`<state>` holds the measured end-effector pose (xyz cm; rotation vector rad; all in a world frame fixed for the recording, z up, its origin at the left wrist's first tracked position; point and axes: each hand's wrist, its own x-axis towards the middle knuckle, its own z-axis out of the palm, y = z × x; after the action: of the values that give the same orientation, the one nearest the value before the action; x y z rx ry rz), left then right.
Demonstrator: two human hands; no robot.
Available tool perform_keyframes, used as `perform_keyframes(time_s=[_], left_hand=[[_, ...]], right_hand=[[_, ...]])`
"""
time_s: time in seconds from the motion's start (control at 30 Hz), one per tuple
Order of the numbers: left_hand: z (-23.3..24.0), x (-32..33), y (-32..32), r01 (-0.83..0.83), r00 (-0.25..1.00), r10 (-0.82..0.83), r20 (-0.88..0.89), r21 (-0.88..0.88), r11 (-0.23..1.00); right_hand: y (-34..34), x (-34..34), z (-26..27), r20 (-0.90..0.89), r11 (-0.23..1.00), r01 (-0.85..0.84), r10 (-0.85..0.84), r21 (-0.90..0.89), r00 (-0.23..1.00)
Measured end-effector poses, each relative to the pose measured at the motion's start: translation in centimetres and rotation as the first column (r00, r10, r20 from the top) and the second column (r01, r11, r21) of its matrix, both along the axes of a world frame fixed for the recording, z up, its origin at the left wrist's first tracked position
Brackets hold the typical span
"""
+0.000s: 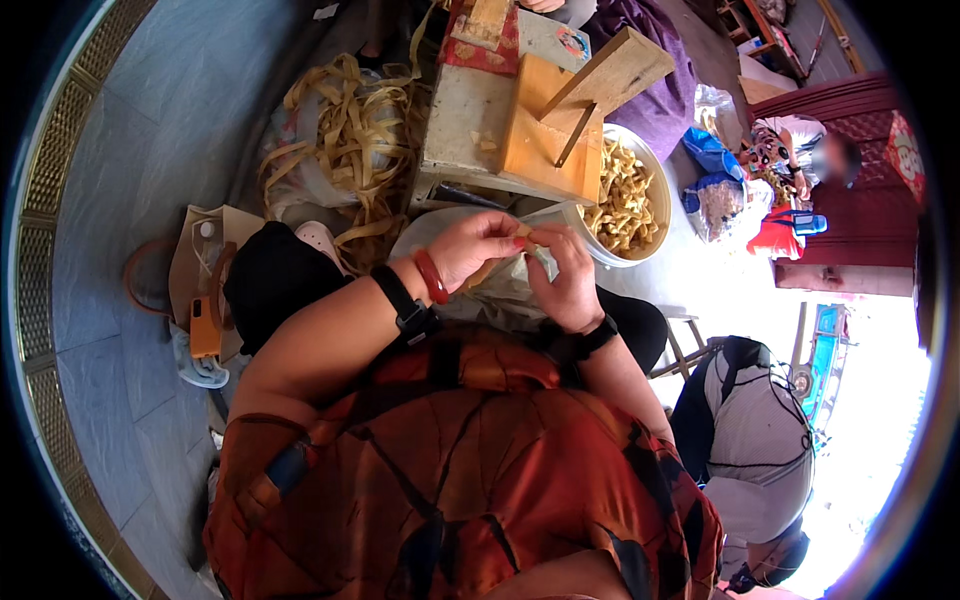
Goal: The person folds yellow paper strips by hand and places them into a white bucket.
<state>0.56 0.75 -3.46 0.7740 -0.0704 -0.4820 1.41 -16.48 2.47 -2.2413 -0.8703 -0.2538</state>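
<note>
My left hand (480,247) and my right hand (564,276) meet in front of my body over my lap. Between their fingertips they pinch a small tan strip (526,234), mostly covered by the fingers. A red bangle (431,276) and a black band circle my left wrist; another black band is on the right one. Just past my right hand stands a white round tub (661,225) holding many folded tan pieces (622,202). Beyond the left hand, long flat tan strips (352,127) lie in a loose heap on plastic.
A low worn table (465,112) bears a wooden block (517,150) with a slanted board (611,71) and a thin metal bar (576,135). At left stands a tote bag (199,262) with an orange phone (205,326). Other people sit at right and far right, near bags.
</note>
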Motion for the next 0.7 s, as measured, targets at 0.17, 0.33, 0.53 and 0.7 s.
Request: perform_keyframes(time_s=[0.17,0.33,0.53,0.7], left_hand=[[0.2,-0.3,-0.3,-0.218,0.934,0.102,0.343,0.322,0.921],[0.9,0.0,-0.1,-0.362,0.842,0.074,0.534,0.459,0.811],[2.4,1.9,2.2,-0.617,0.748,0.202,0.632,0.551,0.561],[3.2,0.9,1.7,-0.618,0.707,0.097,0.701,0.545,0.566]], right_hand=[[-1.4,0.1,-1.0,-0.865,0.898,0.296,0.156,0.325,0.477],[-0.5,-0.4,-0.5,-0.365,0.996,0.022,-0.054,-0.092,0.93],[-0.1,-2.0,2.4,-0.749,0.983,0.058,0.092,0.172,0.656],[0.5,-0.7,3.6,-0.397,0.953,0.053,0.073,0.298,0.915]])
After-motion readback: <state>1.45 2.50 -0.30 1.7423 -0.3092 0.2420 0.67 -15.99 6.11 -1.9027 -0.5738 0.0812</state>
